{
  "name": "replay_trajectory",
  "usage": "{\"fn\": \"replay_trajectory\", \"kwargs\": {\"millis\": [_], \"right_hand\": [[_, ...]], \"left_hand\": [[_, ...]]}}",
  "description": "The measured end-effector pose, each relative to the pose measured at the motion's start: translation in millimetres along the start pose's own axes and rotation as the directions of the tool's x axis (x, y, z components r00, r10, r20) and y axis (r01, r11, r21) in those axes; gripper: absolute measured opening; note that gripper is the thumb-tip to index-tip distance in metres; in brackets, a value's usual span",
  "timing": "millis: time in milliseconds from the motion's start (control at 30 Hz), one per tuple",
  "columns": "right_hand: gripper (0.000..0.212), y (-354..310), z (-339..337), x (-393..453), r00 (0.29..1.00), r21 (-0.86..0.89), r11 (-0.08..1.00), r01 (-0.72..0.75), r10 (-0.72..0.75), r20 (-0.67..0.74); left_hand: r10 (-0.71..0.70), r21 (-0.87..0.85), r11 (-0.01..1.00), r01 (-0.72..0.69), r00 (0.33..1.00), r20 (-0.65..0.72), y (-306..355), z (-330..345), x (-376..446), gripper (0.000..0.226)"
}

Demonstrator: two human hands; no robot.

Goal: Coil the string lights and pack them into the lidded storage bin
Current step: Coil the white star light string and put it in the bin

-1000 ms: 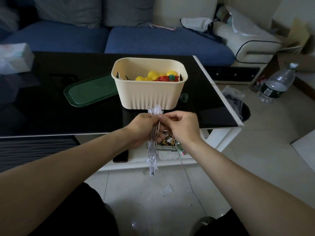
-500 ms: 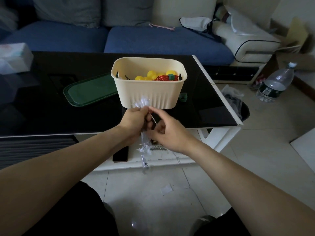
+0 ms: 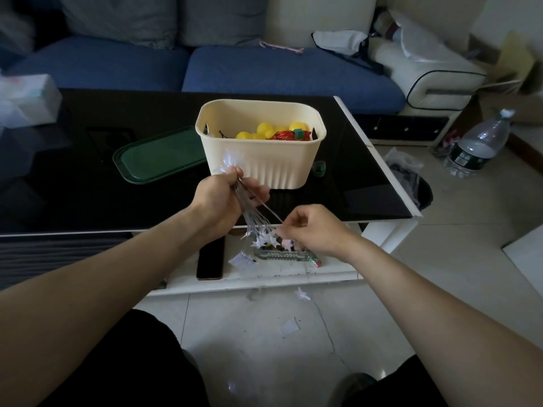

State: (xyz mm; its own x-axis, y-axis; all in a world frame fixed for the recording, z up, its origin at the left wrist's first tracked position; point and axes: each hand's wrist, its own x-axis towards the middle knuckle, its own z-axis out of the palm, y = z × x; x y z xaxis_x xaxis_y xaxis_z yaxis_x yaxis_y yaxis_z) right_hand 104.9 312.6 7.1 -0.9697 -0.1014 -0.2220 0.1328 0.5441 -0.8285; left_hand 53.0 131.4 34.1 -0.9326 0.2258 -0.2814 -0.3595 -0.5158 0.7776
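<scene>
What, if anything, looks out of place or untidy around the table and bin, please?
White scraps litter the floor tiles near the person's knees, and a plastic water bottle sits on the floor right of the table. The bin's green lid lies off, beside the cream storage bin.

Both bare forearms reach forward from the bottom corners and converge toward the middle. The left hand (image 3: pixel 221 198) sits higher and farther out, its back turned to the camera, fingers curled round a bundle of star string lights (image 3: pixel 258 223) with the thumb up near the top of the fist. The right hand (image 3: pixel 313 230) sits lower and nearer, just right of the left, knuckles up, its fingers curled and its fingertips (image 3: pixel 279 230) pinching a strand that runs up to the left fist
</scene>
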Motion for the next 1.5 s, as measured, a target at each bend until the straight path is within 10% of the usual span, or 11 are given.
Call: {"fn": "replay_trajectory", "kwargs": {"millis": [300,700,933,1500], "right_hand": [[0.042,8.5,-6.5,-1.4,0.946,-0.001,0.985,-0.173,0.166,0.278],[0.054,30.4,-38.7,0.1,0.916,-0.204,0.925,-0.322,0.358,0.179],[0.026,37.8,-46.8,-2.9,0.887,-0.175,0.911,-0.374,0.407,0.220],[0.020,1.9,-17.9,-8.2,0.995,-0.174,0.982,-0.071,0.082,0.057]], "left_hand": [[0.065,0.192,0.980,-0.049,0.995,-0.080,0.2,-5.0,1.1,0.035],[0.194,0.289,0.945,-0.155,0.974,-0.114,-0.2,-9.6,2.5,0.033],[0.219,0.305,0.936,-0.175,0.969,-0.115,-4.3,-6.7,2.5,0.032],[0.118,0.375,0.922,-0.096,0.992,-0.037,-23.3,12.2,-1.4,0.026]]}}
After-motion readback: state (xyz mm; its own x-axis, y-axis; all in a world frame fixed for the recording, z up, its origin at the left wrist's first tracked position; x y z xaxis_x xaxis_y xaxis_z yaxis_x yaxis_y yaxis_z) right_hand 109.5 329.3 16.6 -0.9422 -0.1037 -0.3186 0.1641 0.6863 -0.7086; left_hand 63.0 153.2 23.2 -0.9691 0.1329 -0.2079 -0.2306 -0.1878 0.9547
